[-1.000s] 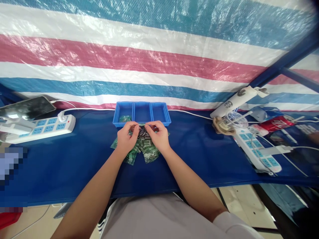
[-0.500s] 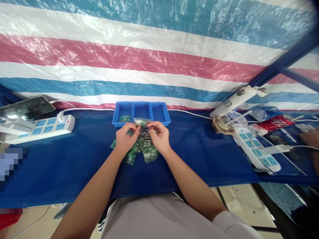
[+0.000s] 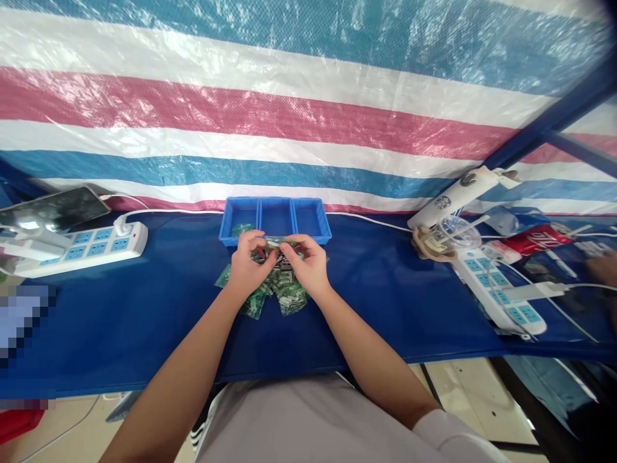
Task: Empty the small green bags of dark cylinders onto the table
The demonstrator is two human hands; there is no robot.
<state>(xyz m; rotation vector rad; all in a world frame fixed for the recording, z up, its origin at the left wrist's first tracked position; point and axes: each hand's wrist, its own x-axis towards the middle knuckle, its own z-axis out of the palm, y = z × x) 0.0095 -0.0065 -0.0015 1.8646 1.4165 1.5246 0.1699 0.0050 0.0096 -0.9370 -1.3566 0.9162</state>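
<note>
Both my hands are closed on a small clear plastic bag (image 3: 274, 242), held between them just in front of the blue bins. My left hand (image 3: 251, 265) pinches its left end, and my right hand (image 3: 305, 265) grips the right end with the thumb laid over it. What the bag contains is hard to make out. Below my hands lies a pile of green-tinted plastic bags (image 3: 292, 297) with small metal-looking pieces among them. Behind stands a blue three-compartment bin (image 3: 276, 215); its left compartment holds a green bag (image 3: 241, 229).
A power strip (image 3: 91, 247) and a dark-screened device (image 3: 53, 209) sit at left. To the right are another power strip (image 3: 499, 292), a plastic cup (image 3: 457, 233), a white cylinder (image 3: 453, 196) and a red can (image 3: 537, 240). Someone's blurred hand (image 3: 605, 270) shows at far right.
The bag between my hands has tilted flatter and come down slightly. My right thumb has moved up onto it, and my fingers now cover more of it.
</note>
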